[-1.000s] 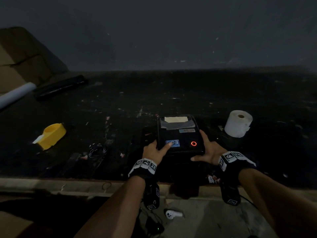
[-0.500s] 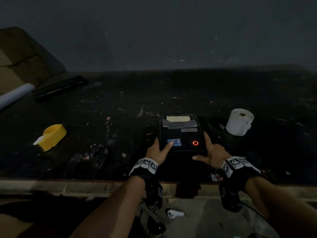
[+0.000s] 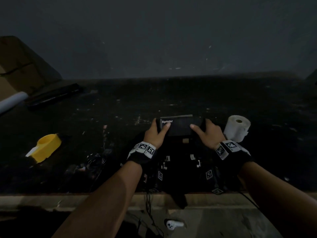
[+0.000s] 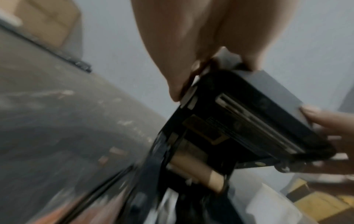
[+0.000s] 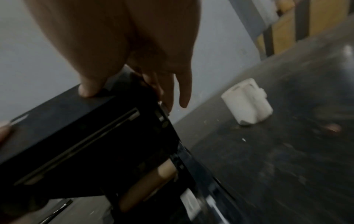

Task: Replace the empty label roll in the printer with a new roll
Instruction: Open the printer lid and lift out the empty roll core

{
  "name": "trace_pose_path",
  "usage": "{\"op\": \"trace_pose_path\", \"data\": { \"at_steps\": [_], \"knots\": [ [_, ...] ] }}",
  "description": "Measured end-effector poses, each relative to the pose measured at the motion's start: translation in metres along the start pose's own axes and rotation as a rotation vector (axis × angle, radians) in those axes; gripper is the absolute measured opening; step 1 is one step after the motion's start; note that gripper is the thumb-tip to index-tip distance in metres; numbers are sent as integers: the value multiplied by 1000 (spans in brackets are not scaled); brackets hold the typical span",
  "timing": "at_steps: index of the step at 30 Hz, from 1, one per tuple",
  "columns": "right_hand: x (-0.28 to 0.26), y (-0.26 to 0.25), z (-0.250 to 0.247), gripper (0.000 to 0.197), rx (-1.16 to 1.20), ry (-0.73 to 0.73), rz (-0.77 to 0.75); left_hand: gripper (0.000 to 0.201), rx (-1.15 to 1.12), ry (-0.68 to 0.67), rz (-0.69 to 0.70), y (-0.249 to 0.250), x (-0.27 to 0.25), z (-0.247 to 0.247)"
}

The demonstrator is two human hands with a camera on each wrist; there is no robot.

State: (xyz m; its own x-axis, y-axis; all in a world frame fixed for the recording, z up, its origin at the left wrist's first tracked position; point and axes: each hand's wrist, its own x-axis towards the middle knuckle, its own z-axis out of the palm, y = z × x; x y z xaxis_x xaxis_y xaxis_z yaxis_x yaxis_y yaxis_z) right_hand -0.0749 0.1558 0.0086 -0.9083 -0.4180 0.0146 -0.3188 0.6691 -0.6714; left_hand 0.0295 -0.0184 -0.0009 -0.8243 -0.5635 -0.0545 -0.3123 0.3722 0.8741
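The black printer's lid (image 3: 180, 127), marked "Xprinter", stands swung up and open on the dark table. My left hand (image 3: 159, 127) grips the lid's left edge, thumb on its front face. My right hand (image 3: 203, 128) grips the right edge the same way. In the left wrist view the lid's underside (image 4: 249, 118) shows, with a bare brown cardboard core (image 4: 197, 171) lying in the bay below. The right wrist view shows the same core (image 5: 149, 184) under the lid (image 5: 76, 136). A full white label roll (image 3: 237, 127) stands on the table just right of the printer, apart from my hand.
A yellow tape dispenser (image 3: 46, 146) sits at the left, a coiled cable (image 3: 97, 160) nearer the printer. A white tube (image 3: 12, 102), a long black object (image 3: 54, 96) and a cardboard box (image 3: 20, 66) are at the far left. A white controller (image 3: 173, 225) lies on the floor.
The lid was closed with my left finger on the blue button. Both hands have moved up to its sides and the lid now stands raised, exposing the roll bay.
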Motion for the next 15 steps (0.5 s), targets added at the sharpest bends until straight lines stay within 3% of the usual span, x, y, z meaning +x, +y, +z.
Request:
{"op": "trace_pose_path", "data": {
  "at_steps": [3,6,15],
  "knots": [
    [17,-14,-1,63,26,63,20,55,20,81,92,10,18,-3],
    [29,-15,-2,64,22,68,-76,51,19,126,129,16,35,-6],
    [89,-18,-4,70,72,-4,-89,55,28,91,62,27,79,-5]
  ]
}}
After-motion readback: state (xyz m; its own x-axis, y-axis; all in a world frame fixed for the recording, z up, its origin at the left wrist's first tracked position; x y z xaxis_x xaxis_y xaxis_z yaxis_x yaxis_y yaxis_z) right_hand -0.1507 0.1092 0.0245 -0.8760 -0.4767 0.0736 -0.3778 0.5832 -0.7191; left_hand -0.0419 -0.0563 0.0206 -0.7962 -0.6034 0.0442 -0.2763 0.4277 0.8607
